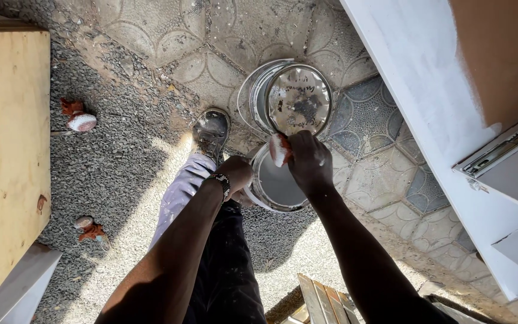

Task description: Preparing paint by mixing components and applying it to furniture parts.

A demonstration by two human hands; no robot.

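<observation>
The left hand (235,174) is gripping the near rim of a small round metal tin of pale grey-white paint (276,183), fingers curled over its edge and tilting it up off the ground. The right hand (308,161) is closing tight around a rust-red rag smeared with white paint (279,150), pressing it at the tin's far rim, so the two hands are working close together on either side of that one tin. The tin is showing a smooth, wet, whitish inside and a paint-crusted lip.

Just beyond the right hand, a larger round metal bucket with a shiny paint-streaked lid (289,99) is sitting on the patterned paving. That is making two paint containers in all.

Well off to the left of the left hand, two more reddish rag wads dabbed with white (78,117) are lying on the gravel, so three rags counted. One dusty grey shoe (211,131) is standing just beyond the left hand. To the right, a white-painted board (427,102) is leaning.
</observation>
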